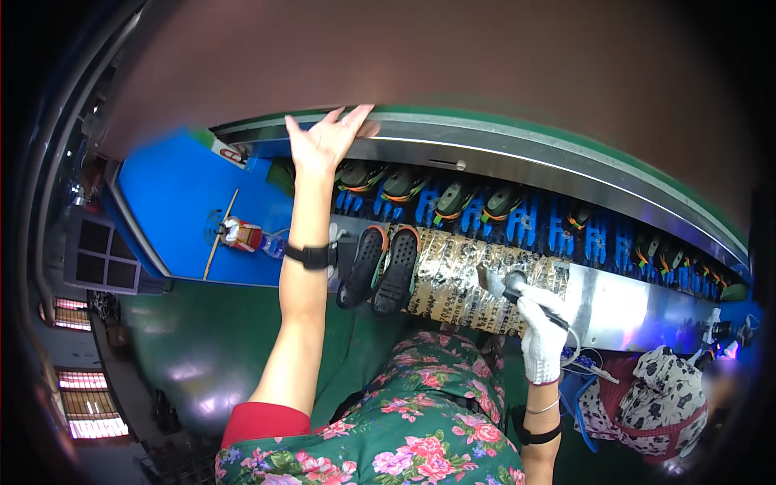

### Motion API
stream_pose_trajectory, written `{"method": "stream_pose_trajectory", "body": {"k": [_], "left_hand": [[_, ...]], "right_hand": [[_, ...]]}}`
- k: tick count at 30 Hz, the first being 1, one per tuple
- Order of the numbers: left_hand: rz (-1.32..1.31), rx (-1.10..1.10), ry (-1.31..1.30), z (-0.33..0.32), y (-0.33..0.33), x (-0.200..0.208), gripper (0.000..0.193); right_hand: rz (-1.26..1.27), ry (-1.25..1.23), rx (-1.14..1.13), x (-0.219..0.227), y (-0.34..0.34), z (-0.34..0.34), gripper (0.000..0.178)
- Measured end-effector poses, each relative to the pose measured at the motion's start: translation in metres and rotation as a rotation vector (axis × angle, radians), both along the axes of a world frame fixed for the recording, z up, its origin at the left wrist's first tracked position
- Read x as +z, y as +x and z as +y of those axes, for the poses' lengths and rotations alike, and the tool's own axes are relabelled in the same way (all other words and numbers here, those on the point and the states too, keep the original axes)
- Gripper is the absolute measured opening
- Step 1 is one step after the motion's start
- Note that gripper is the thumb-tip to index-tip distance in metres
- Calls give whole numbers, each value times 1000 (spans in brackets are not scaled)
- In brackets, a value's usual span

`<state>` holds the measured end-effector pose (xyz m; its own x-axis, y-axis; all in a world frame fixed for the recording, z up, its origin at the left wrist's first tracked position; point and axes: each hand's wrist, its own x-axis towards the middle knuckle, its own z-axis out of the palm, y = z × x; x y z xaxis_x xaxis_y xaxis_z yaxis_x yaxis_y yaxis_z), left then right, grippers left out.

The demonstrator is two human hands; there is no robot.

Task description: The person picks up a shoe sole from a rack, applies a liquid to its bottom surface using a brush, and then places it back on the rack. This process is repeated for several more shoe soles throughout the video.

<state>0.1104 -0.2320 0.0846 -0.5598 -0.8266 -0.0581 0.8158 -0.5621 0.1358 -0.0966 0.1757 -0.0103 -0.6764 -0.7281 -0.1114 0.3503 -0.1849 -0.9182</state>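
Note:
My bare left hand (322,147) reaches far forward with its fingers spread, at the green edge and metal rail (485,141) of a wide brown surface (453,56). I cannot tell whether the fingertips rest on it. A white knit glove covers my right hand (541,339), which is closed round a dark-handled tool (514,284) with a flat metal blade. The blade is over a taped cardboard covering (453,279) on the bench. Left of it, two dark clogs (364,267) with perforations lie side by side, soles up, it seems.
Beneath the rail runs a row of blue holders (525,226) carrying several dark shoes with orange and green trim. A blue table (178,210) at left bears a stick and a bottle. At right, a person in patterned clothing (663,396) sits close to the bench.

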Motion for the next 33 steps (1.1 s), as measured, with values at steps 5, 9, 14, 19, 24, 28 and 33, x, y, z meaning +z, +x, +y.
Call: {"method": "stream_pose_trajectory", "body": {"k": [5, 9, 14, 19, 24, 28, 33], "left_hand": [[-625, 439, -364, -7, 23, -22, 79], [-1865, 940, -1097, -77, 19, -32, 55], [-2083, 811, -1308, -132, 46, -32, 56], [-1974, 995, -1368, -88, 21, -20, 50], [-1567, 483, -1514, 47, -119, -21, 70], [-1290, 257, -1761, 138, -274, -21, 80], [-1077, 216, -1929, 191, -420, -20, 74]], "right_hand": [[-117, 82, -67, -17, -6, 17, 20], [-120, 115, -85, -24, -3, 21, 20], [-113, 87, -58, -24, 2, 22, 19], [-223, 64, -121, -29, -10, 45, 19], [-358, 20, -251, -44, -26, 76, 21], [-388, -39, -323, -53, -41, 103, 25], [-349, -38, -411, -52, -57, 133, 22]]}}
